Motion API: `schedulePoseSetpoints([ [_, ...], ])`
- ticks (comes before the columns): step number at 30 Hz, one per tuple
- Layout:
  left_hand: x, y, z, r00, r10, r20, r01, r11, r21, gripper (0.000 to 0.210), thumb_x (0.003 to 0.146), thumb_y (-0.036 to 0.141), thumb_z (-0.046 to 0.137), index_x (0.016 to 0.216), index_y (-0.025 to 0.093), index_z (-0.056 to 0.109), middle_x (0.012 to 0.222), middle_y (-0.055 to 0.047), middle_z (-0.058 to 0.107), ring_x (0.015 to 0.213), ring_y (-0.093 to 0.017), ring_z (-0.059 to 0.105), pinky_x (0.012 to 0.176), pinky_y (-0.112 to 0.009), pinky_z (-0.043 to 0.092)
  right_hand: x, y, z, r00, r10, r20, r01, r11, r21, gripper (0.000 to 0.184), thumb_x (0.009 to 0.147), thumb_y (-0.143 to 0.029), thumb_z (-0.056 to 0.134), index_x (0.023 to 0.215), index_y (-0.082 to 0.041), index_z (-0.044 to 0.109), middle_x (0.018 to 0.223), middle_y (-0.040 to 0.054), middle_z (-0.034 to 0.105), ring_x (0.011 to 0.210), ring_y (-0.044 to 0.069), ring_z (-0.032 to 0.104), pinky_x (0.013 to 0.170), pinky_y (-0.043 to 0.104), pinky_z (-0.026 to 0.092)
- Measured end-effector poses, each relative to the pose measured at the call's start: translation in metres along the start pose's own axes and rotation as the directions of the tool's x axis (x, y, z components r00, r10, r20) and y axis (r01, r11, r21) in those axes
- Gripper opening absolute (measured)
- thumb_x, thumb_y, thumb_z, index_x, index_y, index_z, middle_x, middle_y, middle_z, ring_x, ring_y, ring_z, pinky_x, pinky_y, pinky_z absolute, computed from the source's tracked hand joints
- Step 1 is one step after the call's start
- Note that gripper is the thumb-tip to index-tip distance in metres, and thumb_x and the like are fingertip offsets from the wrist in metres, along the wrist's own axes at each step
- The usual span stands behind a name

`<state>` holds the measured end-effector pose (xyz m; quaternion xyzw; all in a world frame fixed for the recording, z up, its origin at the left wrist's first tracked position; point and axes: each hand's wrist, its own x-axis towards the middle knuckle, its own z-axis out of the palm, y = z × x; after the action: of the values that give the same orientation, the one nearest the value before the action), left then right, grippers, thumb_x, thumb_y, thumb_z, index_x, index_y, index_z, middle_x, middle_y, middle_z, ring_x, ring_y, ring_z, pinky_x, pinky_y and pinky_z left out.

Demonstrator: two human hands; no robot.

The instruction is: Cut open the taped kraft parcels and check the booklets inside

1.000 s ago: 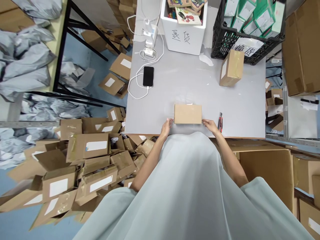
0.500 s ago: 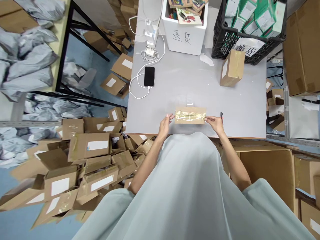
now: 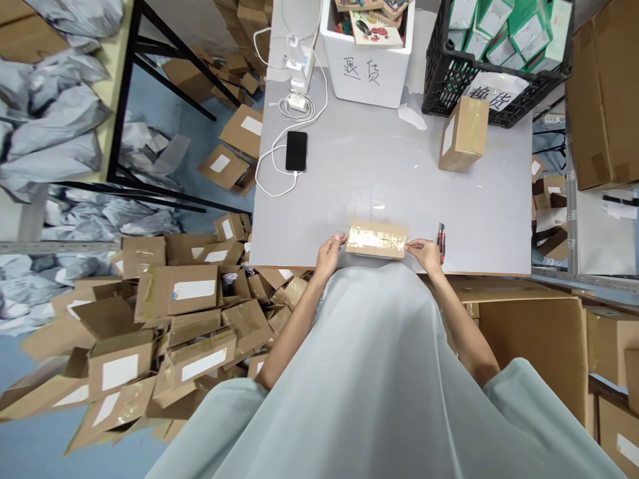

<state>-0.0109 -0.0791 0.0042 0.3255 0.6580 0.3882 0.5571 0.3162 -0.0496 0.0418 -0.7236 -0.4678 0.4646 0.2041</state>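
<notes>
A small cardboard box (image 3: 375,247) with shiny clear tape along its top lies at the front of the table, tilted slightly. At its left end, my left hand (image 3: 329,257) is closed with its fingertips against the edge. My right hand (image 3: 425,255) pinches the opposite end, near the end of the tape. Just right of that hand lies a red and black box cutter (image 3: 441,243), apart from the fingers.
A phone (image 3: 296,152) on a white cable lies at the left of the grey table (image 3: 349,173). Behind stand a white bin (image 3: 367,83) of books, a black crate (image 3: 509,118) and an upright carton (image 3: 462,140). Opened cartons (image 3: 194,339) cover the floor at left.
The cardboard box has come slightly nearer to me and turned a little, its right end lower. My right hand has shifted left and down with it, uncovering more of the box cutter.
</notes>
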Motion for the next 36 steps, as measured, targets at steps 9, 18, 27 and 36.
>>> schedulePoseSetpoints([
  [9,0.0,-0.015,-0.003,0.999,-0.035,-0.02,0.035,0.999,0.031,0.076,0.095,0.08,0.064,0.134,0.015,0.077,0.138,-0.019,0.079,0.138,-0.036,0.071,0.12,-0.051,0.054,-0.001,0.014,0.004,0.998,-0.036,0.056,0.033,0.999,0.04,0.016,0.08,-0.035,0.088,0.091,-0.024,0.084,0.099,0.0058,0.089,0.099,0.029,0.085,0.099,0.041,0.066],
  [18,0.013,-0.033,0.008,0.995,-0.095,-0.008,0.095,0.995,0.006,0.07,0.093,0.079,0.062,0.122,0.017,0.078,0.137,-0.018,0.08,0.13,-0.037,0.074,0.113,-0.052,0.058,0.003,0.029,0.007,0.987,-0.079,0.142,0.066,0.993,0.097,0.033,0.084,-0.041,0.086,0.111,-0.023,0.083,0.123,0.0114,0.087,0.119,0.031,0.082,0.11,0.045,0.064],
  [27,0.016,-0.021,0.014,0.996,-0.077,0.039,0.077,0.997,-0.006,0.071,0.101,0.076,0.053,0.13,0.016,0.078,0.138,-0.017,0.08,0.133,-0.035,0.073,0.115,-0.05,0.058,0.022,0.026,0.013,0.995,-0.046,0.083,0.034,0.99,0.135,0.051,0.08,-0.057,0.089,0.114,-0.02,0.082,0.124,0.0129,0.086,0.104,0.029,0.084,0.101,0.048,0.068],
  [36,0.037,0.015,0.017,0.999,-0.035,0.023,0.036,0.999,-0.034,0.081,0.106,0.082,0.044,0.137,0.014,0.076,0.141,-0.021,0.078,0.141,-0.037,0.07,0.122,-0.054,0.053,0.062,-0.011,0.012,0.998,-0.064,-0.006,0.064,0.997,0.035,0.044,0.092,-0.06,0.077,0.103,-0.019,0.085,0.103,0.0103,0.088,0.103,0.029,0.083,0.096,0.039,0.068],
])
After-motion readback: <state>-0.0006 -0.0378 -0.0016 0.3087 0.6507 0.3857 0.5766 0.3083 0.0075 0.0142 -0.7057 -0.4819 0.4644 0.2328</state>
